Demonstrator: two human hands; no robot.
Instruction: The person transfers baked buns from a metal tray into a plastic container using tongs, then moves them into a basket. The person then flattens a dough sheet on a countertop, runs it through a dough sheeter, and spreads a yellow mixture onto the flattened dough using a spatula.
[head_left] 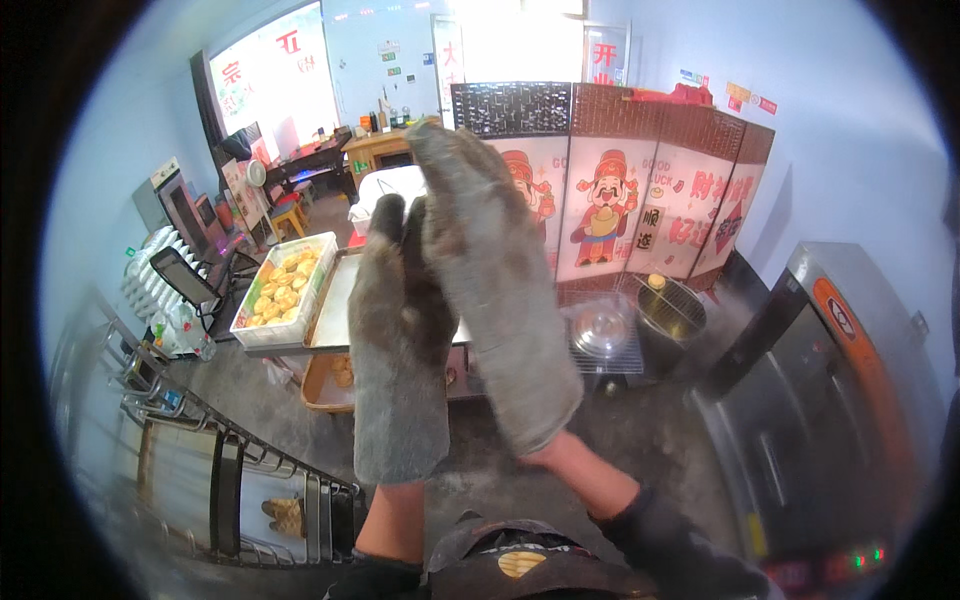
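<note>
Two grey oven mitts cover all fingers.

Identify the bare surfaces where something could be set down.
The empty flat metal baking tray, between the white crate of golden pastries and the grey padded oven mitts, is free. The crate is full; the wire rack holds a domed steel lid.

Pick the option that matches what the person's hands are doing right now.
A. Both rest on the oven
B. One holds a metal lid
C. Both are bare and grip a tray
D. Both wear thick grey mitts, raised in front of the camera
D: the left hand and right hand are each inside a thick grey mitt, raised together and holding nothing.
</note>
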